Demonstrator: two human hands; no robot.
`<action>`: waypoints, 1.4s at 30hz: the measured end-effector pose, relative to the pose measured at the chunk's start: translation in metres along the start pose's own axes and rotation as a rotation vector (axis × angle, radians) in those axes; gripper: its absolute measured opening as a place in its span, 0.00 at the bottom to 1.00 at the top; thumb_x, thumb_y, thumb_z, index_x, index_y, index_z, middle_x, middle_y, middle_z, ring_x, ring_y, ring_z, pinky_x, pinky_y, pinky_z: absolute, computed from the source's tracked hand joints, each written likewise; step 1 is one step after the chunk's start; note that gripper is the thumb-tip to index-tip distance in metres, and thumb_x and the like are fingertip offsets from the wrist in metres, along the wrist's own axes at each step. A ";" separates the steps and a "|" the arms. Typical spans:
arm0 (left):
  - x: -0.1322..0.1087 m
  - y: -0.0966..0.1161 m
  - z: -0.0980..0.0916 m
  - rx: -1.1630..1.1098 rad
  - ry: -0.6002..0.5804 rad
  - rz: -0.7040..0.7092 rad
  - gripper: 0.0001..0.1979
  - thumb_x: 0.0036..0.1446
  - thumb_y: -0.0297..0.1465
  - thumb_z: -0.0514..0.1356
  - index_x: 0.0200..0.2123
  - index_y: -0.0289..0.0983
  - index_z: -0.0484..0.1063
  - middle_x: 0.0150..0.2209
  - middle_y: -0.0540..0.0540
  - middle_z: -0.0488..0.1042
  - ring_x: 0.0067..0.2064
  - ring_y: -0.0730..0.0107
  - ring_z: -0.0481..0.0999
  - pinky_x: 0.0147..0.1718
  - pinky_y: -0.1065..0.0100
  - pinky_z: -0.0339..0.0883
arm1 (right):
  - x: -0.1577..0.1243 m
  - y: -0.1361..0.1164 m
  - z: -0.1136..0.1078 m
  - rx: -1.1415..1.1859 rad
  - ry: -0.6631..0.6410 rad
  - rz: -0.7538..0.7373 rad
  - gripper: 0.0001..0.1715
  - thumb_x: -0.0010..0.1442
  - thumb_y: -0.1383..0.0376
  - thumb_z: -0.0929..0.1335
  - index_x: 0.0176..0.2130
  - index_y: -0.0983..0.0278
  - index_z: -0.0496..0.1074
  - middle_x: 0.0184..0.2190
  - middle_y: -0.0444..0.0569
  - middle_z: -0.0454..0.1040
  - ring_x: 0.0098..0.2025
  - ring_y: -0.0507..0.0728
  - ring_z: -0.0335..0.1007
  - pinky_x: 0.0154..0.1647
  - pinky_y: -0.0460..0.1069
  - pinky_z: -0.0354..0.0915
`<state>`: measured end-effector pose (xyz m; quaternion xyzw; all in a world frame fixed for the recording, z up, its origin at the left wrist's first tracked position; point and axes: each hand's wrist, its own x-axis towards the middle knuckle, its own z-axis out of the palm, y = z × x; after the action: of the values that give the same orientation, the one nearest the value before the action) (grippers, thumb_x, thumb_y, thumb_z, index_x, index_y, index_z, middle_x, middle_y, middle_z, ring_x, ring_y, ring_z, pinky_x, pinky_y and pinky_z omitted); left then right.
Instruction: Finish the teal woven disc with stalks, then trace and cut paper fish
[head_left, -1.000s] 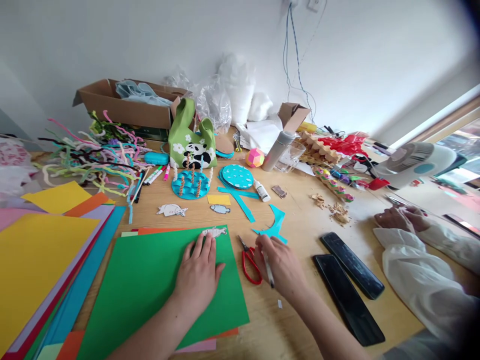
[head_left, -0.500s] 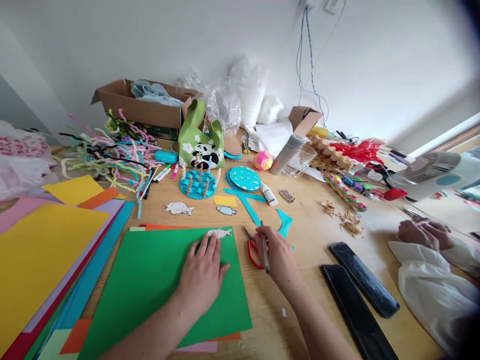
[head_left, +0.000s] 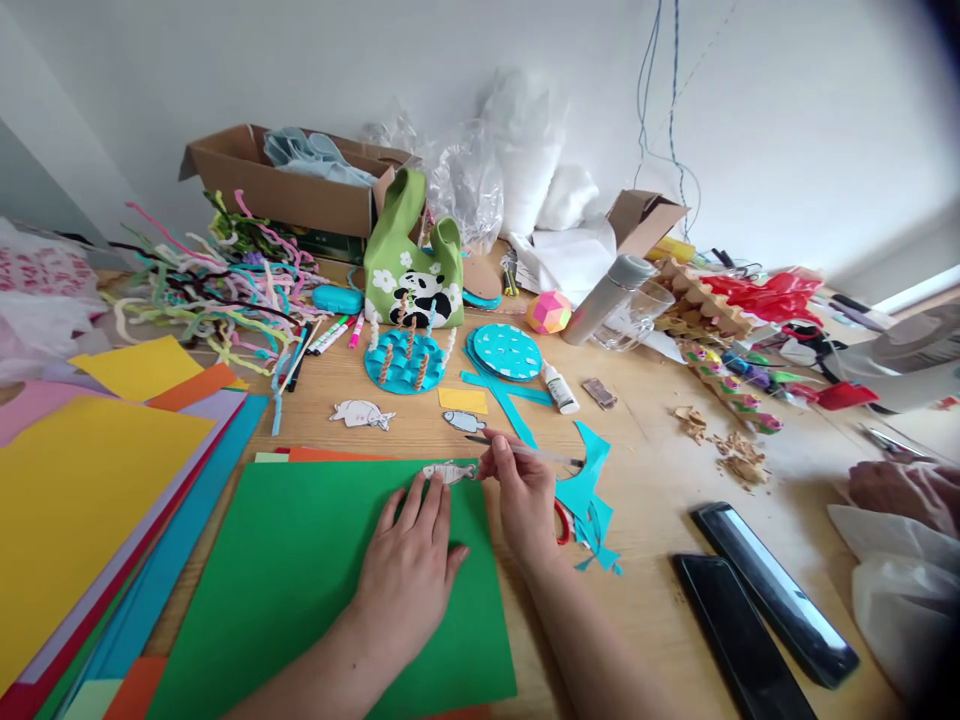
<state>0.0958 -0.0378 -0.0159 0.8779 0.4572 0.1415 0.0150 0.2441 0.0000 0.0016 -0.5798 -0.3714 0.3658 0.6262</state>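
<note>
My left hand (head_left: pixel 411 555) lies flat on a sheet of green paper (head_left: pixel 300 570), fingers stretched out. Its fingertips press on a small white paper fish cutout (head_left: pixel 451 472) at the sheet's upper right edge. My right hand (head_left: pixel 525 490) grips a slim pen (head_left: pixel 544 456) just right of that cutout. The pen is held nearly level, its dark tip pointing left. Behind the hands lie a grey-blue fish cutout (head_left: pixel 465 421) and a larger white fish cutout (head_left: pixel 362 414). Red-handled scissors (head_left: pixel 562 522) show partly beside my right wrist, mostly hidden.
Blue paper scraps (head_left: pixel 589 480) lie right of my hand. A glue bottle (head_left: pixel 561 390) and blue paper discs (head_left: pixel 507 352) are behind. Coloured sheets (head_left: pixel 105 480) are stacked at left. Two dark phones (head_left: pixel 772 590) lie at right, near another person's hands (head_left: pixel 892 490).
My right hand has moved left to the fish cutout, and the pen has swung from steep to nearly level. The view has shifted, and more blue scraps show. My left hand stays on the cutout.
</note>
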 end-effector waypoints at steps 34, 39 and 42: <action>0.000 0.000 -0.001 0.043 -0.020 0.036 0.27 0.64 0.41 0.46 0.59 0.29 0.63 0.62 0.38 0.62 0.63 0.55 0.59 0.56 0.52 0.56 | -0.007 0.014 -0.007 -0.347 -0.098 -0.271 0.08 0.62 0.61 0.66 0.37 0.63 0.70 0.32 0.48 0.72 0.33 0.54 0.71 0.34 0.49 0.67; -0.001 -0.001 0.001 0.049 -0.012 0.037 0.27 0.64 0.40 0.47 0.60 0.29 0.62 0.63 0.37 0.61 0.64 0.55 0.59 0.57 0.53 0.55 | -0.009 0.018 0.002 -0.279 -0.189 -0.119 0.10 0.59 0.59 0.68 0.35 0.63 0.69 0.29 0.46 0.71 0.30 0.53 0.70 0.31 0.47 0.66; -0.001 0.000 0.003 0.050 -0.012 0.035 0.27 0.64 0.40 0.47 0.60 0.29 0.61 0.62 0.36 0.62 0.64 0.54 0.59 0.57 0.52 0.55 | -0.007 0.014 0.007 -0.221 -0.213 -0.043 0.12 0.60 0.57 0.67 0.36 0.64 0.69 0.28 0.45 0.70 0.28 0.52 0.68 0.29 0.47 0.66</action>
<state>0.0956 -0.0380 -0.0188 0.8868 0.4449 0.1251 -0.0068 0.2340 -0.0017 -0.0120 -0.5950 -0.4863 0.3686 0.5231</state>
